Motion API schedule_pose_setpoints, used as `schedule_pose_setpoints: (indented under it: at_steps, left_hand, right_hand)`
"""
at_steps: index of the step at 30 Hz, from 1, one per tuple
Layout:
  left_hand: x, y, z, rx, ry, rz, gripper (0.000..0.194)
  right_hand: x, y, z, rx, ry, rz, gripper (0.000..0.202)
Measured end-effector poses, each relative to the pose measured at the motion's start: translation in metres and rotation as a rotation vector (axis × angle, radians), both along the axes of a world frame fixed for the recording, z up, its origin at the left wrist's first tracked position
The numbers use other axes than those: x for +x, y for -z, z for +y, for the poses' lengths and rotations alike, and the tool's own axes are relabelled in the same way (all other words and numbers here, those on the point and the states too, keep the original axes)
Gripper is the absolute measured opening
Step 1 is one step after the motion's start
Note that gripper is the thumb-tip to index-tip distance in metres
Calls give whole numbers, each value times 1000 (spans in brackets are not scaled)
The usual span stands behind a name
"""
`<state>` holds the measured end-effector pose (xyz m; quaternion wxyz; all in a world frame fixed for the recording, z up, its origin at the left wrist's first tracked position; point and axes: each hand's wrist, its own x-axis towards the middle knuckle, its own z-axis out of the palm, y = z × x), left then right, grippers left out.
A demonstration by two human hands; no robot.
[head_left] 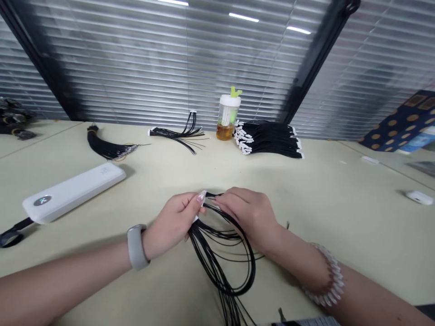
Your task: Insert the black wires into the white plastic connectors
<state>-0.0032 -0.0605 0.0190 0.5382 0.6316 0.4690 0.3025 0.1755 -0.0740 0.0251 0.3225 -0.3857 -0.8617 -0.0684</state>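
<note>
Black wires (pixel 249 267) curve in a loop between my hands and trail down past the lower edge of the view. My left hand (pixel 175 222) is closed on a white connector (pixel 203 195) at the wires' end, thumb on top. A second bit of white shows just below the thumb, where more wires fan out. My right hand (pixel 249 215) has its fingers bent and pressed together on the black wires, close to the left fingertips. Its palm side is hidden.
Across the back lie a tied black wire bundle (pixel 105 146), loose wires with a white connector (pixel 170 132), a lidded bottle (pixel 228 118) and a pile of black cables (pixel 272 139). A white power bank (pixel 74 190) lies left, a small white case (pixel 420 197) right.
</note>
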Motion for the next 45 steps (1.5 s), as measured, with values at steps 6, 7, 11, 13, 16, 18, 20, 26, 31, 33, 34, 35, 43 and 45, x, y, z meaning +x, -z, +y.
schedule_pose_setpoints:
  at_steps: [6, 7, 11, 13, 16, 18, 20, 26, 31, 33, 34, 35, 43, 45]
  left_hand:
    - [-2, 2, 1, -4, 23, 10, 44]
    - [-3, 3, 2, -2, 28, 15, 44]
    - [-4, 3, 4, -14, 51, 2, 44]
    - [-3, 1, 4, -28, 55, -4, 43]
    - [-3, -3, 4, -36, 76, 10, 43]
    - [-3, -4, 5, -40, 99, 27, 43]
    - [-3, -5, 6, -53, 110, 40, 43]
    - [-5, -6, 9, -116, 139, 35, 43]
    - [-6, -3, 12, -107, 159, 43, 44]
    - [-6, -4, 12, -107, 160, 48, 44]
    - [-6, -4, 12, -108, 161, 46, 44]
    - [-6, -5, 12, -110, 162, 42, 44]
    - [-6, -6, 10, -103, 137, 40, 43]
    - [-6, -5, 11, -103, 141, 33, 43]
  right_hand:
    - [2, -4, 1, 232, -58, -175, 23]
    - [3, -4, 2, 252, -60, -193, 23]
    - [6, -4, 5, 302, -82, -281, 23]
    - [7, -5, 7, 358, -88, -339, 23]
    - [7, -5, 11, 453, -95, -377, 24]
    - [6, -5, 12, 490, -99, -366, 23]
    - [5, -3, 13, 500, -100, -358, 22]
    - [7, 1, 13, 550, -110, -372, 22]
    - [10, 4, 14, 569, -151, -387, 21]
    - [9, 3, 14, 567, -148, -386, 23]
    - [9, 3, 15, 562, -146, -385, 24]
    - [8, 2, 15, 551, -144, -383, 25]
    - [9, 2, 13, 516, -116, -365, 28]
    - [9, 2, 12, 492, -101, -346, 28]
